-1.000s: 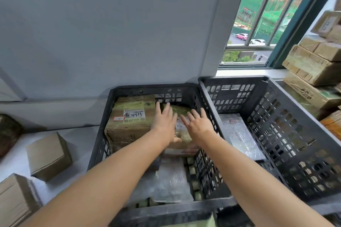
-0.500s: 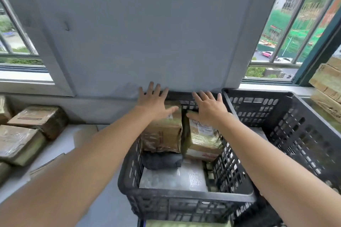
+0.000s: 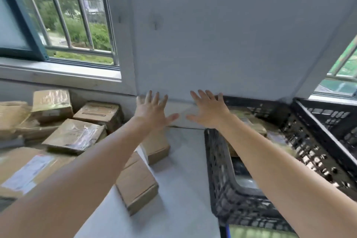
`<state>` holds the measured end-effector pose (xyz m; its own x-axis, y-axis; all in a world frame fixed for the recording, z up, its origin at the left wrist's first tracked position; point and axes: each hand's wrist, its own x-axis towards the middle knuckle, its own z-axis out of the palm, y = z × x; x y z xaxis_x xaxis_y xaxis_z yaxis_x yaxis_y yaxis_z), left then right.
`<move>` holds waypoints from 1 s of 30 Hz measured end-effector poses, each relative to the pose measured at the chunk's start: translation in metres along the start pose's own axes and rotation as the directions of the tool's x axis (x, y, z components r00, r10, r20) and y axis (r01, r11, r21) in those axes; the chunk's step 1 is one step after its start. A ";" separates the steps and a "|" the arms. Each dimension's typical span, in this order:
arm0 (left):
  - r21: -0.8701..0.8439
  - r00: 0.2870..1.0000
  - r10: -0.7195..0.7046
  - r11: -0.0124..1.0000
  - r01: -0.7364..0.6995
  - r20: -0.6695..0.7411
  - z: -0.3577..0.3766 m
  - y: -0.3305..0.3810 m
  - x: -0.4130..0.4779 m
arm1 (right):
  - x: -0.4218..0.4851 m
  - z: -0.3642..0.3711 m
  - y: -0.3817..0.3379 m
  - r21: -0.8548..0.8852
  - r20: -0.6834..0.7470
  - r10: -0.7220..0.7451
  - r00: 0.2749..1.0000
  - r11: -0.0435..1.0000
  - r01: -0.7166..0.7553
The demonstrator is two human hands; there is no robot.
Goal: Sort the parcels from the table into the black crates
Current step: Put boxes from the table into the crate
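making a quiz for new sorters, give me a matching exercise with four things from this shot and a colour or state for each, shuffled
Things
1 left hand
2 near crate
3 left window
4 taped parcel

States
a black, parcels inside
b barred, greenery behind
c fingers spread, holds nothing
d brown, shiny wrap

Pairs: 1-c, 2-a, 3-b, 4-d

- Crates (image 3: 222, 170): black, with a lattice of small openings.
- Parcels (image 3: 74, 136): tan and brown cardboard, some under glossy tape.
- Counter (image 3: 183, 179): pale grey-white.
- Wall (image 3: 222, 35): plain light grey.
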<state>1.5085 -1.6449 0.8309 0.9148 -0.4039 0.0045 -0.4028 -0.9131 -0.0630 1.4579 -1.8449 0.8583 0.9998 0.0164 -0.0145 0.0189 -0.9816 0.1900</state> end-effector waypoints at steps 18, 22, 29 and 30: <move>-0.369 0.910 0.172 0.929 -0.023 0.377 0.213 -0.136 -0.108 | -0.055 0.176 -0.228 0.295 0.505 -0.041 0.862 0.947 -0.127; -0.317 0.916 0.238 0.939 -0.133 0.322 0.229 -0.152 -0.117 | -0.067 0.196 -0.243 0.274 0.541 -0.023 0.841 0.950 -0.150; -0.428 0.968 0.056 0.902 0.057 0.246 0.238 -0.158 -0.127 | -0.062 0.194 -0.228 0.495 0.428 -0.164 0.889 0.865 -0.078; -0.471 0.973 0.039 0.879 0.076 0.229 0.236 -0.159 -0.128 | -0.060 0.190 -0.220 0.548 0.407 -0.193 0.893 0.833 -0.070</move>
<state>1.4620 -1.4347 0.6044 0.8810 -0.4155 -0.2262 -0.2986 -0.8593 0.4153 1.3919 -1.6658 0.6312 0.8844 0.1270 -0.4492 -0.0598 -0.9235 -0.3788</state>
